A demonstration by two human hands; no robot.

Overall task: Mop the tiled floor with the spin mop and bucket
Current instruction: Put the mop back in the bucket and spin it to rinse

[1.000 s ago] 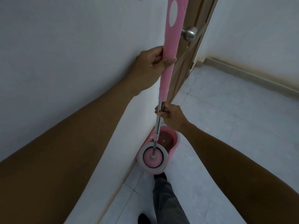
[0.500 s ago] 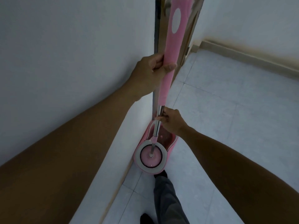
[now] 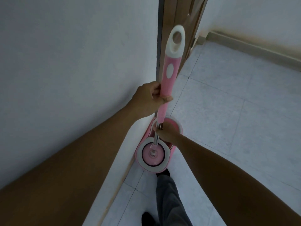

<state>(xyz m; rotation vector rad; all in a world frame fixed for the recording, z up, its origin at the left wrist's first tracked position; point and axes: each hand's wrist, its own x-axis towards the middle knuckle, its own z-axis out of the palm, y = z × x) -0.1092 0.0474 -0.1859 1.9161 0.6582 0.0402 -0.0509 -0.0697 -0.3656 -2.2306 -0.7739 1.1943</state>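
The spin mop [image 3: 169, 79] stands nearly upright, with a pink grip, a white loop on top and a metal lower shaft. Its head [image 3: 153, 154] sits inside the round white-rimmed spinner of the pink bucket [image 3: 171, 150], which rests on the tiled floor [image 3: 228, 119] against the wall. My left hand [image 3: 151, 98] is closed around the pink grip. My right hand [image 3: 166, 132] grips the metal shaft just below the pink section, over the bucket's rear half.
A white wall [image 3: 73, 70] runs along the left, meeting a wooden door frame [image 3: 179, 22]. A skirting board [image 3: 252, 49] lines the far wall. My foot in a dark sock [image 3: 162, 173] touches the bucket's near edge; the other foot [image 3: 148, 219] is behind.
The mop handle has dropped lower, so its white loop top now shows. Both hands moved down with it, the right hand now directly over the bucket.
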